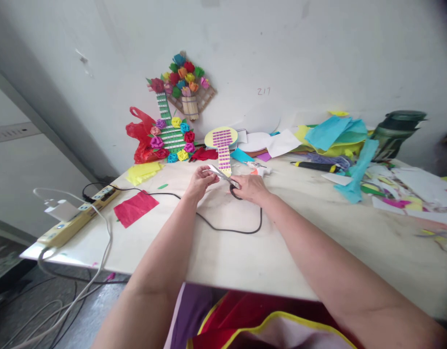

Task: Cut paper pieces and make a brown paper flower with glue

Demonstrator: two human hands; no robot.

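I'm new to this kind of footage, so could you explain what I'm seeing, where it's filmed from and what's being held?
There's no machine here, just a person working bare-handed. The single picture comes from a camera worn on their head, looking forward and down. The right hand holds scissors; the left hand is close to them, but whether it grips anything is hard to tell. On the table lie red paper, yellow paper and a power strip.
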